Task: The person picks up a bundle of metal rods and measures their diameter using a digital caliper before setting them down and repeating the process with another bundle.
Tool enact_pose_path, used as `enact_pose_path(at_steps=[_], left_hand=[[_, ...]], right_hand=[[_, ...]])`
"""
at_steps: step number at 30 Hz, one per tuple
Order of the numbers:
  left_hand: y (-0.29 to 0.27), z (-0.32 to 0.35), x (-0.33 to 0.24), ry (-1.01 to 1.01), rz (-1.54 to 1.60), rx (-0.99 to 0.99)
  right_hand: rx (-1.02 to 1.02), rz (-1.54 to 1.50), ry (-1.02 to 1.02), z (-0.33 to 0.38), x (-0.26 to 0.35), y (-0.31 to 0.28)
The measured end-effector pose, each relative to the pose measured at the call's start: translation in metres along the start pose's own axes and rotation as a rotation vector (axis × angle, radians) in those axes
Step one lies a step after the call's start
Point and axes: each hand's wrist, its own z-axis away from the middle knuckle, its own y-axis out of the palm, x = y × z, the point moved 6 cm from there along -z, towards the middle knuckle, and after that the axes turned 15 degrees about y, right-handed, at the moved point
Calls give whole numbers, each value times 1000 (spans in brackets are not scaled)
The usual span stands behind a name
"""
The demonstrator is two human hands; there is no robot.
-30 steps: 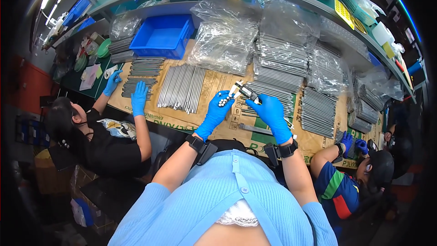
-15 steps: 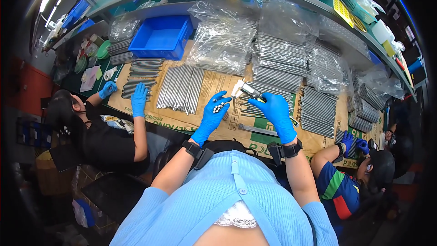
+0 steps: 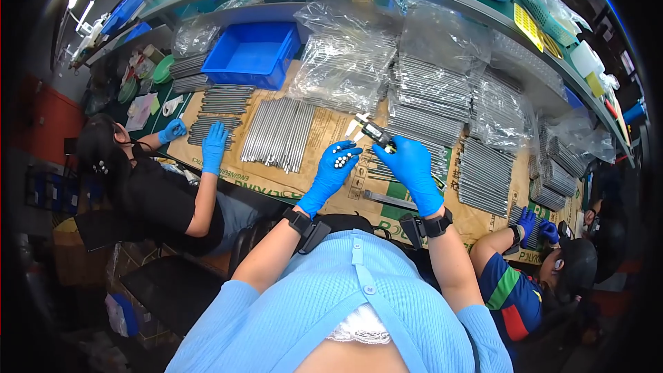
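My left hand, in a blue glove, is closed around a small bunch of thin metal rods with their round ends facing up. My right hand, also blue-gloved, grips a digital caliper that points up and left over the cardboard-covered bench. The two hands are a short way apart, and the caliper's tip is above the rods. Both wrists wear black bands.
Rows of grey metal rods and clear bags of rods cover the bench. A blue bin sits at the back left. A person in black works on my left, another person on my right.
My left hand has pulled slightly away from the caliper and turned the rod ends upward. The person on the left has shifted their gloved hands along the rods.
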Motion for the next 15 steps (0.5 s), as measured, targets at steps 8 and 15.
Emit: enact_pose_path(at_steps=[8,15], left_hand=[[-8,-6,5,-144,-49,-56],[-6,-7,2,-165,-59,-63]], right_hand=[[107,-39,77,6,-19,11],[143,-25,84,6,-24,18]])
